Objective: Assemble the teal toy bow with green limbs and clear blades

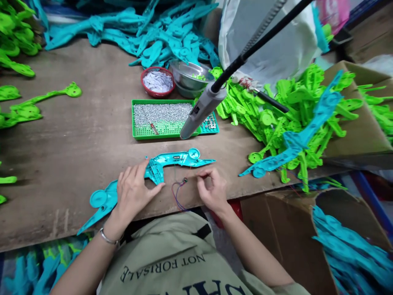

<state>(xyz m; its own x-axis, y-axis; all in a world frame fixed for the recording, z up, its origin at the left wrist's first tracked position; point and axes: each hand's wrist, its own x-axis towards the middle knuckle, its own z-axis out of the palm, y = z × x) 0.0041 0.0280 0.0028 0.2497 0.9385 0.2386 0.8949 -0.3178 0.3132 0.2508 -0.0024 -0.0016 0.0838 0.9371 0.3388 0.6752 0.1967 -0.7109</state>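
Note:
A long, curved turquoise plastic shell [170, 159] lies open side up on the table in front of me. My left hand [132, 190] wraps over its middle, thumb and fingers on either side, and hides that stretch. A small metallic piece sits inside the shell's right half, near a round cup. Thin red and blue wires [175, 196] with a tiny dark component [184, 180] at their end lie below it. Just right of them, my right hand [212, 189] is closed in a pinch; whatever is between its fingertips is too small to make out.
A green tray [135, 133] of small screws lies beyond the shell, with an electric screwdriver [196, 112] hanging over it. Behind stand a red basket [158, 95] and metal bowls [187, 76]. Green parts [276, 119] heap up at right beside cardboard boxes [353, 135]; turquoise shells [172, 37] pile at the back.

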